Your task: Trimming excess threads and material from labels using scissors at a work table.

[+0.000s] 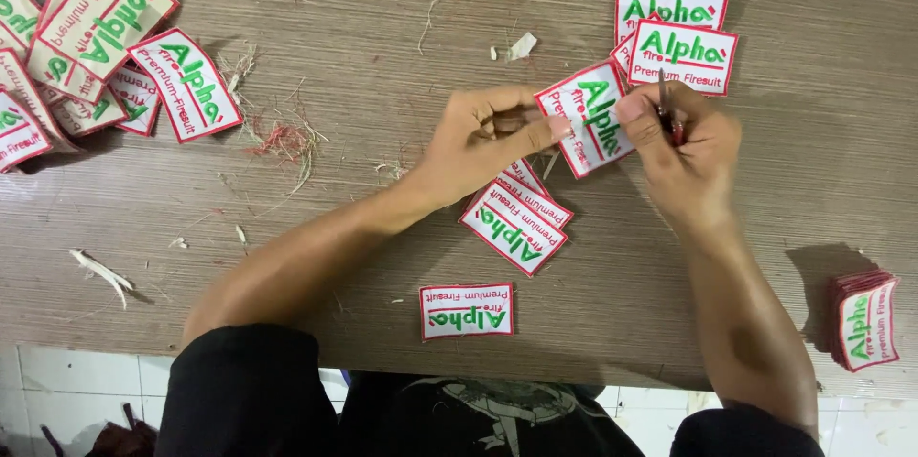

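- While both hands meet over the brown, streaked tabletop, the left hand pinches the near edge of a white patch with red border and green lettering, fingers closed on it.
- The right hand presses its thumb on the same patch's far edge and is curled shut around small thread snips, whose dark tip pokes up between the fingers.
- The held patch sits tilted just above the table, right of centre, between the two hands.
- Just beyond it, two more patches lie overlapped on the table, touching the held one's corner.
- Under the left wrist lie two stacked patches; nearer the table's front edge lies a single patch.
- A loose heap of patches fills the far left corner, and a neat stack stands at the right edge.
- Cut threads and fluff are strewn across the wood left of the hands.
- Below the table edge, white floor tiles show beside the person's dark sleeves.
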